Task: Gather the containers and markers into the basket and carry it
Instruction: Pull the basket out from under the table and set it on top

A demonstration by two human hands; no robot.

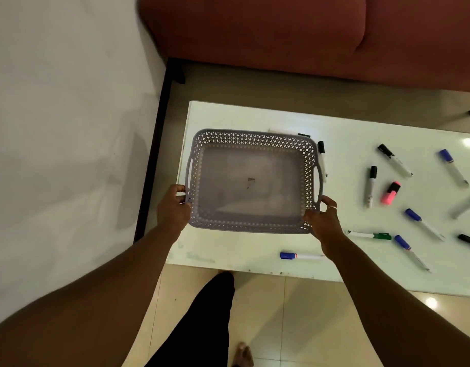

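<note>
Gripping the gray basket [251,181] by its near corners, the left hand [173,207] and right hand [324,221] each close around the rim; whether it rests on the table or hangs just above it I cannot tell. It sits at the left end of the white table [228,250], its left side reaching the table's left edge. Markers lie scattered to the right, among them a pink highlighter [391,193] and a blue-capped marker [300,255] near the front edge. Bare tabletop lies between basket and front edge.
</note>
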